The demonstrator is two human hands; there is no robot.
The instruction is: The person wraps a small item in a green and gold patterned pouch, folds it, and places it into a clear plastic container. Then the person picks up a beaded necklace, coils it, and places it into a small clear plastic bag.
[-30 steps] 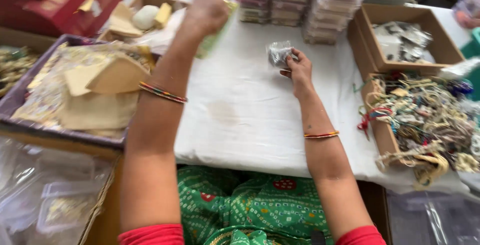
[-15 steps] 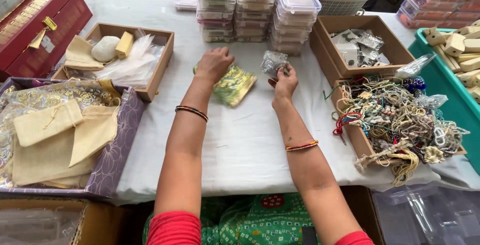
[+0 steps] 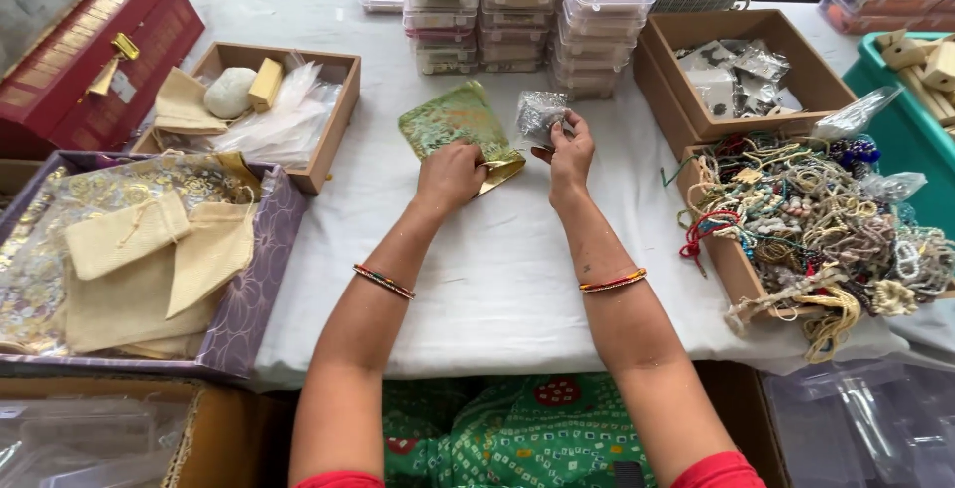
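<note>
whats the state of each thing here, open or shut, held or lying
green pouch: flat on the table, mouth end pinched by the left hand
clear packet: crumpled, held up in the right hand
red case: shut
clear tubs: lidded, stacked
bead box: open, overflowing
cloth bags: lying flat in a tray

The pouch (image 3: 460,125) is green with gold swirls. At nine o'clock the tray (image 3: 254,279) is purple, its bags (image 3: 149,259) cream.
</note>
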